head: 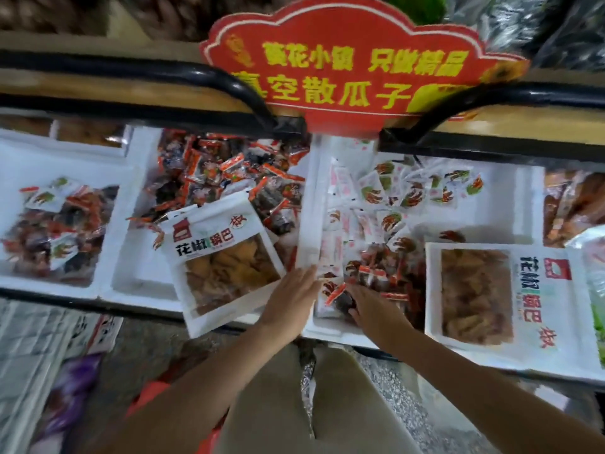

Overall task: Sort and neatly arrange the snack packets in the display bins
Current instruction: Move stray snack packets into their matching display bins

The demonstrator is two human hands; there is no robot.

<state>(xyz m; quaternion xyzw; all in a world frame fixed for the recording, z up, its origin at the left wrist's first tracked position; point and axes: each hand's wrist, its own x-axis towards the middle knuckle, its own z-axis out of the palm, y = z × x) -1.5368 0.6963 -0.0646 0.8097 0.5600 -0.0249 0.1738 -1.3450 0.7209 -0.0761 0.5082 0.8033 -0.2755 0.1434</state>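
White foam display bins hold small snack packets. The middle bin (pixel 139 178) is filled with red and dark packets (pixel 226 172); the bin to its right (pixel 309 221) holds white packets with red claw prints (pixel 393 191) and some red and dark ones (pixel 376 273). My left hand (pixel 291 298) lies flat with straight fingers against the divider between these bins. My right hand (pixel 370 311) reaches into the right bin's near corner, fingers curled round a dark packet with a red end (pixel 340 298).
A large white bag of fried crisps (pixel 226 253) lies tilted over the middle bin's front; another large bag (pixel 510 299) lies on the right. A left bin (pixel 65 172) holds mixed packets. A red sign (pixel 343 60) and black rails stand behind.
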